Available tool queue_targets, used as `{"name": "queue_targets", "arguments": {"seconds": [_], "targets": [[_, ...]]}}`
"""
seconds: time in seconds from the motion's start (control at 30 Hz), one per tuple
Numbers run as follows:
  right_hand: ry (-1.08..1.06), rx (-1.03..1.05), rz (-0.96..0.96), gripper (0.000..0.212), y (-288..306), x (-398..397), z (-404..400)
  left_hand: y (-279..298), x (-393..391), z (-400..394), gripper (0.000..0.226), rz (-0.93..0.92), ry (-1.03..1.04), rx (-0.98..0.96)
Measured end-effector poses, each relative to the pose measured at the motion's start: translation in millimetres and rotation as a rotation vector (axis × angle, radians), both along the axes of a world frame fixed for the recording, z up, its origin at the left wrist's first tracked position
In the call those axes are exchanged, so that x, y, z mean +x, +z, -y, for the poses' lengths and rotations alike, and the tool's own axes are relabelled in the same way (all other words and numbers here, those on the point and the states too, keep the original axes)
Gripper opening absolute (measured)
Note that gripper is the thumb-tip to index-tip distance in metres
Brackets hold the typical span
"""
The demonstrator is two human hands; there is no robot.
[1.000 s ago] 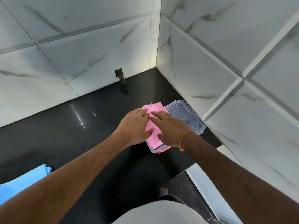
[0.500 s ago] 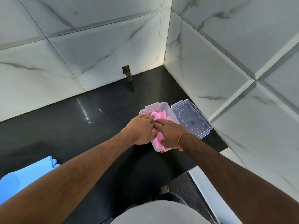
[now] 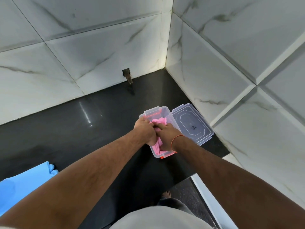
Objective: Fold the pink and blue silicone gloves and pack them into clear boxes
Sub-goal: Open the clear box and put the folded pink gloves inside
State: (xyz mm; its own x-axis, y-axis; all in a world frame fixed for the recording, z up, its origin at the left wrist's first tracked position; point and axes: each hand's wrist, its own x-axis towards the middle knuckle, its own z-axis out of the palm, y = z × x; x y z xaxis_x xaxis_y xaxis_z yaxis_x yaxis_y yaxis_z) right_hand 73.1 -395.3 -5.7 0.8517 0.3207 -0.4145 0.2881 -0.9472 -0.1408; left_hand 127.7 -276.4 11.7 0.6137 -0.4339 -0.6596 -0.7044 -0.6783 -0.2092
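Observation:
A clear plastic box (image 3: 157, 111) with orange clips stands on the black counter near the right corner. The folded pink glove (image 3: 158, 121) lies inside it, bunched up, with more pink showing at the near end. My left hand (image 3: 146, 131) and my right hand (image 3: 167, 135) are both inside the box, fingers curled down onto the pink glove, pressing it in. A blue glove (image 3: 24, 182) lies flat at the counter's left front edge, partly behind my left forearm.
The box's clear lid (image 3: 192, 124) lies open beside the box on the right, close to the marble wall. White marble walls (image 3: 99, 52) meet in a corner behind. The black counter (image 3: 66, 129) ends at a front edge, with the floor below.
The pink glove has gone from lying on top of the box to sitting down inside it. Both hands have followed it into the box, and the far rim now shows.

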Motion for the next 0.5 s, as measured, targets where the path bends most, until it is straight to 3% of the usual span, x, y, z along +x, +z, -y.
{"name": "queue_targets", "arguments": {"seconds": [0.13,0.33,0.5], "targets": [[-0.061,0.011,-0.032,0.079,3,1,5,-6,1,-1,0.061,-0.001,0.045,-0.095],[-0.101,0.021,-0.05,0.08,9,0,18,-20,-1,-10,0.05,0.1,-0.016,-0.427],[-0.135,0.069,0.064,0.057,15,-6,18,-24,-13,-26,0.054,0.195,0.008,-0.628]]}}
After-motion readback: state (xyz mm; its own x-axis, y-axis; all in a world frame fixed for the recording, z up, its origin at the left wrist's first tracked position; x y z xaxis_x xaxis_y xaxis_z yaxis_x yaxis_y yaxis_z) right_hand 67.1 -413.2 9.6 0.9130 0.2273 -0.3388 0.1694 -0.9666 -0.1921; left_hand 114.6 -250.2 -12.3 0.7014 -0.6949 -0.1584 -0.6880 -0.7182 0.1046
